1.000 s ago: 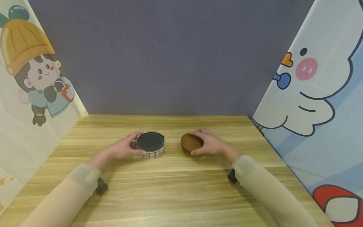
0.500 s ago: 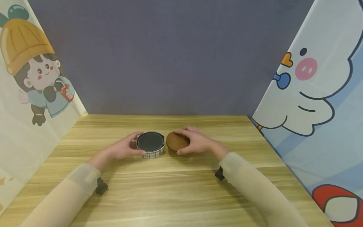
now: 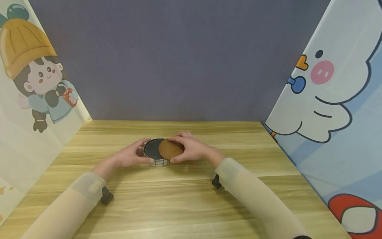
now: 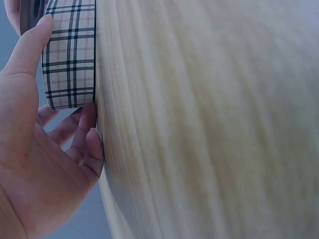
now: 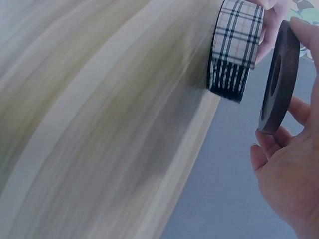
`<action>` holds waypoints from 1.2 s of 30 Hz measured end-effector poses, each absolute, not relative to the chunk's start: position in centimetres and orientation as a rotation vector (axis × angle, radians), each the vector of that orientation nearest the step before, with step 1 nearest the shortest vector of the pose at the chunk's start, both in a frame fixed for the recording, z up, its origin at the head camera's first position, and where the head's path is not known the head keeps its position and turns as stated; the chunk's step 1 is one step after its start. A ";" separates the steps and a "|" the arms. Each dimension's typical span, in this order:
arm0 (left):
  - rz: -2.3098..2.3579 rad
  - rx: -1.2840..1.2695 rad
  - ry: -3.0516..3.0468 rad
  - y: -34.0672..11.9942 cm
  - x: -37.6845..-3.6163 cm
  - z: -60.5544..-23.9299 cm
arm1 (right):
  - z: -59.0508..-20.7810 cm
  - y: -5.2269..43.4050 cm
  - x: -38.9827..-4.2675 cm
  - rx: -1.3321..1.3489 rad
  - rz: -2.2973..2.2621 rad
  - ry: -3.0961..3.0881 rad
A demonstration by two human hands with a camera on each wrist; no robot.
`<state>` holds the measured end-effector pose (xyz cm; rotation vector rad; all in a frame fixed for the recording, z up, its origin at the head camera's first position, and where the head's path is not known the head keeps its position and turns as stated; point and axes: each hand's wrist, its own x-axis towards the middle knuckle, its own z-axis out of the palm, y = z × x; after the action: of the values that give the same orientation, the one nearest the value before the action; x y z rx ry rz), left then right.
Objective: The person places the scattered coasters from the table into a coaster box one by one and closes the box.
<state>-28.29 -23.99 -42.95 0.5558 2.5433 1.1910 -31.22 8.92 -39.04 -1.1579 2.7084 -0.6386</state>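
Observation:
A low round box (image 3: pixel 157 163) with black-and-white plaid sides and a dark round top sits on the wooden table. My left hand (image 3: pixel 129 156) grips its left side, thumb at the near edge; the plaid wall (image 4: pixel 70 59) fills the space beside the thumb in the left wrist view. A brown disc (image 3: pixel 169 150) overlaps the right half of the box's top. My right hand (image 3: pixel 193 149) holds this disc by its edge. In the right wrist view the disc (image 5: pixel 290 59) is apart from the box (image 5: pixel 238 35), and its underside has a round, darker middle.
The wood-grain table (image 3: pixel 167 205) runs back to a grey-blue panel (image 3: pixel 179 59). Cartoon-printed panels stand at the left (image 3: pixel 18 156) and right (image 3: pixel 343 126). Light sleeves cover both forearms, and a dark wrist camera shows below each wrist.
My right hand has carried the brown disc leftward, from beside the plaid box to over its right half. My left hand stays on the box.

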 end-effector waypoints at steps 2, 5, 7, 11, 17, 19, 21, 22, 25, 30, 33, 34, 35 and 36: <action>1.194 0.560 2.537 -24.0 -28.3 -43.0 | -39.1 8.2 -31.4 -1.167 -0.631 2.700; 1.192 0.566 2.536 -23.9 -28.3 -43.0 | -39.3 7.3 -31.6 -1.170 -0.631 2.691; 1.189 0.565 2.538 -23.9 -28.4 -43.0 | -39.4 6.8 -31.7 -1.164 -0.641 2.683; 1.189 0.565 2.538 -23.9 -28.3 -43.0 | -39.7 5.8 -32.1 -1.160 -0.671 2.670; 1.182 0.568 2.543 -23.8 -28.3 -42.9 | -40.1 4.8 -32.6 -1.176 -0.682 2.665; 1.174 0.561 2.549 -23.8 -28.3 -42.9 | -40.3 4.5 -32.8 -1.176 -0.673 2.664; 1.164 0.559 2.557 -23.9 -28.3 -42.9 | -40.4 4.3 -32.9 -1.172 -0.665 2.661; 1.157 0.557 2.561 -23.9 -28.3 -42.9 | -40.4 4.2 -32.9 -1.169 -0.664 2.659; 1.143 0.557 2.570 -23.9 -28.3 -42.9 | -40.5 4.0 -33.0 -1.161 -0.663 2.655; 1.144 0.555 2.567 -23.8 -28.3 -42.8 | -40.7 3.7 -33.1 -1.159 -0.677 2.638; 1.151 0.555 2.558 -23.7 -28.2 -42.7 | -40.9 3.6 -33.3 -1.155 -0.681 2.634; 1.154 0.556 2.555 -23.7 -28.2 -42.7 | -41.0 3.6 -33.3 -1.154 -0.680 2.634; 1.156 0.556 2.552 -23.7 -28.2 -42.7 | -41.0 3.6 -33.3 -1.151 -0.680 2.634; 1.159 0.556 2.550 -23.7 -28.2 -42.7 | -41.1 3.6 -33.4 -1.147 -0.678 2.634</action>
<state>-28.21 -23.66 -42.72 0.5557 2.5495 1.1594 -33.36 3.61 -41.06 -1.1474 2.6337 -0.6777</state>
